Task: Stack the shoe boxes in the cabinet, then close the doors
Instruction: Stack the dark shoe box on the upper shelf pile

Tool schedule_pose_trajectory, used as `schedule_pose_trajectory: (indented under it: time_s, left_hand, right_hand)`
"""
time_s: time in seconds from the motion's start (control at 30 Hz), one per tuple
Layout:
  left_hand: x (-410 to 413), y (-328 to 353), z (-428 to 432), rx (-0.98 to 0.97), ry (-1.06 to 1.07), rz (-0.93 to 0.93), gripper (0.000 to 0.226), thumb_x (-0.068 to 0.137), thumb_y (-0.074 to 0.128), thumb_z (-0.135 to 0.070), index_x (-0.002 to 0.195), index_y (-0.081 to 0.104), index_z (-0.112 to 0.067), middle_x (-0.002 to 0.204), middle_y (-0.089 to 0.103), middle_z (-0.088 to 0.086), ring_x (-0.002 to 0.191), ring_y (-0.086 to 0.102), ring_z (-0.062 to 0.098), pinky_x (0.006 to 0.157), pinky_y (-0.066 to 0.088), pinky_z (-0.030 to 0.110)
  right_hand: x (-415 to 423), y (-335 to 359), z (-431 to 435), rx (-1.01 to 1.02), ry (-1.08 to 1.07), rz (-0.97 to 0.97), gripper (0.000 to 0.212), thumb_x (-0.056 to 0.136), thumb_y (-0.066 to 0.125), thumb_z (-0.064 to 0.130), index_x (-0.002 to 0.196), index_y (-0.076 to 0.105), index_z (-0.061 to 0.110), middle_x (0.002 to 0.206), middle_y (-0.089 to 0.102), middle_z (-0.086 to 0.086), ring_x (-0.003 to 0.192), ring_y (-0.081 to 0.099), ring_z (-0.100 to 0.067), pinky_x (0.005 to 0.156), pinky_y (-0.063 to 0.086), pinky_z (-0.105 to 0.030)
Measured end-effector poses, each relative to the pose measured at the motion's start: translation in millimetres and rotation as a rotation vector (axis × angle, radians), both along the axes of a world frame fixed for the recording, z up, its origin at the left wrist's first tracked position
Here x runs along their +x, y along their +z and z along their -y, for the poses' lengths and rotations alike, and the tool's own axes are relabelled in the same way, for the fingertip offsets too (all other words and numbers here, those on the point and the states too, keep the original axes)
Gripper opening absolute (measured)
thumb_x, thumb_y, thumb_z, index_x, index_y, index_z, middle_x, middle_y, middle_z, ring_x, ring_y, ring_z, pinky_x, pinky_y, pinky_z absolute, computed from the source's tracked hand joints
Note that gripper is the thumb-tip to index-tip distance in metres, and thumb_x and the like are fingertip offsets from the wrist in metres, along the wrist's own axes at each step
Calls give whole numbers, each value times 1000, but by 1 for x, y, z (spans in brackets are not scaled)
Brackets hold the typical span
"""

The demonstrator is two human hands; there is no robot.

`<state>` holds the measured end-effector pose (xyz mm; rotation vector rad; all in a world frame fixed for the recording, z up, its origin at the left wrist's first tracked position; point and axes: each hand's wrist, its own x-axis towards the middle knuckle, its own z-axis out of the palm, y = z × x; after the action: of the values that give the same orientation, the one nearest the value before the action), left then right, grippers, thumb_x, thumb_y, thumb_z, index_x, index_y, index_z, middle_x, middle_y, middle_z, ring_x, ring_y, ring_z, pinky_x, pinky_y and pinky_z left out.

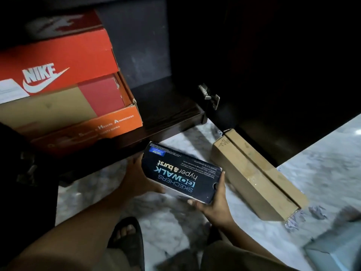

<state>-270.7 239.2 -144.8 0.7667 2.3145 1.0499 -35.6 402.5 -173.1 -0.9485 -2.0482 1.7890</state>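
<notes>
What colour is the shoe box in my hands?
The Skechers box is dark navy with light blue, white and orange lettering, best seen in the head view.

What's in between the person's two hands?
The dark Skechers shoe box. The left hand holds one end and the right hand grips the other, above the marble floor. The head view shows it.
</notes>
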Motion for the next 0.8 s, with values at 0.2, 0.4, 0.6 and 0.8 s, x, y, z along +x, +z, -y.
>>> schedule_pose_trajectory:
  time_s: [0.2,0.4,0.6,0.8]
  left_hand:
    - [15,30,12,270,66,114,91,37,101,-3,119,63,-15,109,76,-4,100,71,6,81,54,21]
    - [-4,127,13,352,100,30,110,30,106,-27,129,57,-21,118,73,3,111,70,22,95,56,49]
    - [6,288,11,494,154,-205,112,25,105,-30,125,53,-30,104,69,-20,92,63,-18,85,50,11]
    - [5,442,8,548,151,-504,104,21,98,-55,117,63,-35,105,69,-23,96,66,-2,86,52,19]
  right_hand:
    - [-8,24,-17,24,86,-63,138,68,90,-2,158,-9,31,150,48,17,137,50,-8,111,46,-31]
    - [-26,141,-30,148,122,-235,134,64,95,15,159,1,30,144,56,9,131,57,-11,109,49,-39]
    - [-26,294,-35,323,114,-467,127,66,91,13,155,3,36,141,52,20,125,56,5,98,45,-10]
    - [-25,433,-41,548,47,-559,128,58,98,43,155,16,33,145,55,6,130,56,-11,111,47,-42]
